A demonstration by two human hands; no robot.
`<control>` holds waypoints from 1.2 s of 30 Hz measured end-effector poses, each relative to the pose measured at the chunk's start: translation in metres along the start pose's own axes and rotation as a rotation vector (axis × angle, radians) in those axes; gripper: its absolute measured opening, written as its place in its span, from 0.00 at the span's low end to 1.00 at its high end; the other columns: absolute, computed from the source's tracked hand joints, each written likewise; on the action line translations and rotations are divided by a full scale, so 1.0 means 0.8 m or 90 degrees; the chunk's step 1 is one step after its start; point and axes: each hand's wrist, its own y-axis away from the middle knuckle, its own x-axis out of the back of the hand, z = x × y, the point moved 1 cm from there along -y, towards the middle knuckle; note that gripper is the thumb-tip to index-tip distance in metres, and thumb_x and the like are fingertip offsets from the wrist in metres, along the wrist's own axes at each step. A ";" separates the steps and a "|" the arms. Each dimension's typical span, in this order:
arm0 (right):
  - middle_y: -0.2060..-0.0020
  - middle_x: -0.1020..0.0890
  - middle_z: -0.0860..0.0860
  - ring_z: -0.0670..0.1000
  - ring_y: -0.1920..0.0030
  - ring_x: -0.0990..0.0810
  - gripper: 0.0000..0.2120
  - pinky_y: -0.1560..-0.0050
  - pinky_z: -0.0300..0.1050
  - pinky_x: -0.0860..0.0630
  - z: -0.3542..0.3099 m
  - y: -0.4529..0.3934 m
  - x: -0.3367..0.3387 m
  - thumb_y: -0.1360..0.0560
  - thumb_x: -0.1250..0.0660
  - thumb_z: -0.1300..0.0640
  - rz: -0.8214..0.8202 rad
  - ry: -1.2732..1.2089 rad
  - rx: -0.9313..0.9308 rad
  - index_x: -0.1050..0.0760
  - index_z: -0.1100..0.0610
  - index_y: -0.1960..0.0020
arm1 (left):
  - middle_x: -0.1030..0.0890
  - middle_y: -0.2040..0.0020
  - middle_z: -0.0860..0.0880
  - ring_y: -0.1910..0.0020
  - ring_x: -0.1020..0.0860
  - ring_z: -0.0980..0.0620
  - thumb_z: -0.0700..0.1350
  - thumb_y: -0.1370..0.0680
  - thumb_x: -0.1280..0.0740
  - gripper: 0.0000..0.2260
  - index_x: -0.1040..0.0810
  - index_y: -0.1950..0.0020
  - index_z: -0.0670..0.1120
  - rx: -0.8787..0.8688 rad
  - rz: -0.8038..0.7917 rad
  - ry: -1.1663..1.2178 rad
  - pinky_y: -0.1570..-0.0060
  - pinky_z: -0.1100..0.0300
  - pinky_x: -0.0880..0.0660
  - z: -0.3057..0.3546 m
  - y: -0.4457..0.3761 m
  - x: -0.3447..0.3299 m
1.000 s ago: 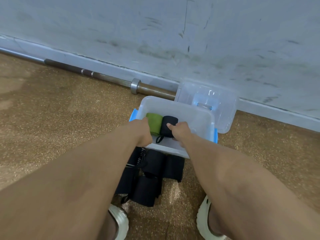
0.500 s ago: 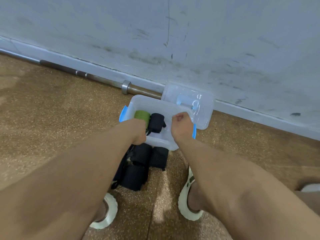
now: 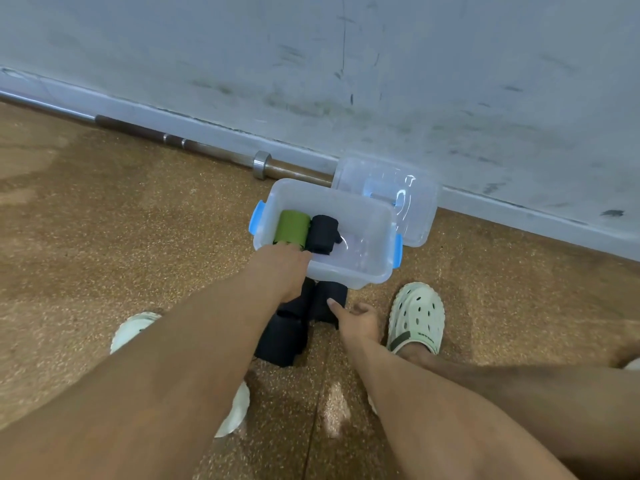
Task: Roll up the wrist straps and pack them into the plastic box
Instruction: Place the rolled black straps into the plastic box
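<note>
head view: left hand (image 3: 281, 271) on near-left rim of clear plastic box with blue latches (image 3: 349, 271), grip unclear. inside box: rolled green strap (image 3: 292, 227), rolled black strap (image 3: 322, 233) touching. black straps pile (image 3: 284, 336) on floor before box. right hand (image 3: 356, 322) loose, forefinger on pile.

Single head-worn wide-angle view; steeply down and forward, close over floor (image 3: 104, 237) toward wall (image 3: 415, 64)

You stand on a brown speckled floor (image 3: 121, 244). On it sit the clear plastic box (image 3: 349, 275), its lid (image 3: 415, 233) leaning at the wall edge, black rolled straps (image 3: 280, 341), and a long metal bar (image 3: 207, 148).
</note>
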 end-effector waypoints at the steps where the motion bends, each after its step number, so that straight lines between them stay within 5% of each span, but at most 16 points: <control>1: 0.35 0.23 0.53 0.52 0.43 0.27 0.40 0.40 0.46 0.31 0.000 -0.006 -0.002 0.31 0.20 0.43 -0.003 0.005 -0.008 0.34 0.55 0.27 | 0.24 0.38 0.47 0.41 0.24 0.46 0.42 0.22 0.38 0.19 0.29 0.31 0.48 -0.005 0.010 -0.010 0.46 0.52 0.25 -0.003 -0.003 -0.004; 5: 0.37 0.22 0.55 0.55 0.41 0.23 0.44 0.33 0.53 0.26 0.001 -0.025 -0.021 0.33 0.17 0.49 -0.065 -0.081 -0.059 0.36 0.57 0.25 | 0.26 0.36 0.47 0.39 0.25 0.46 0.42 0.22 0.37 0.20 0.30 0.30 0.48 -0.009 -0.004 -0.001 0.45 0.51 0.24 -0.010 -0.015 -0.011; 14: 0.45 0.18 0.54 0.50 0.51 0.19 0.31 0.52 0.42 0.21 -0.001 -0.035 -0.034 0.31 0.19 0.61 -0.114 -0.123 -0.062 0.28 0.59 0.32 | 0.25 0.37 0.47 0.41 0.24 0.46 0.43 0.22 0.37 0.19 0.29 0.30 0.48 -0.012 -0.021 0.014 0.52 0.53 0.28 -0.027 -0.024 -0.015; 17: 0.45 0.17 0.55 0.52 0.48 0.18 0.32 0.43 0.48 0.20 0.001 -0.029 -0.031 0.32 0.19 0.63 -0.106 -0.129 -0.055 0.29 0.59 0.33 | 0.25 0.37 0.46 0.41 0.24 0.45 0.43 0.21 0.37 0.18 0.28 0.32 0.47 -0.003 -0.024 0.014 0.47 0.51 0.24 -0.029 -0.023 -0.006; 23: 0.44 0.14 0.56 0.55 0.45 0.15 0.29 0.42 0.50 0.18 -0.007 0.001 0.001 0.34 0.17 0.61 -0.201 -0.145 -0.059 0.24 0.58 0.36 | 0.26 0.31 0.45 0.36 0.24 0.44 0.42 0.20 0.36 0.21 0.30 0.27 0.46 0.043 -0.036 0.098 0.41 0.51 0.24 -0.023 -0.014 0.043; 30: 0.49 0.12 0.56 0.54 0.48 0.14 0.20 0.56 0.44 0.17 -0.040 0.066 0.041 0.27 0.22 0.62 -0.344 -0.171 -0.082 0.21 0.61 0.37 | 0.26 0.29 0.43 0.33 0.25 0.43 0.42 0.18 0.37 0.24 0.35 0.21 0.46 0.051 -0.066 0.215 0.41 0.56 0.29 -0.007 0.023 0.071; 36: 0.49 0.12 0.53 0.51 0.48 0.14 0.18 0.50 0.44 0.17 -0.081 0.092 0.045 0.25 0.24 0.62 -0.383 -0.195 -0.027 0.20 0.59 0.36 | 0.26 0.29 0.43 0.34 0.25 0.42 0.41 0.18 0.37 0.27 0.39 0.20 0.47 0.057 -0.029 0.229 0.42 0.53 0.27 -0.003 0.036 0.085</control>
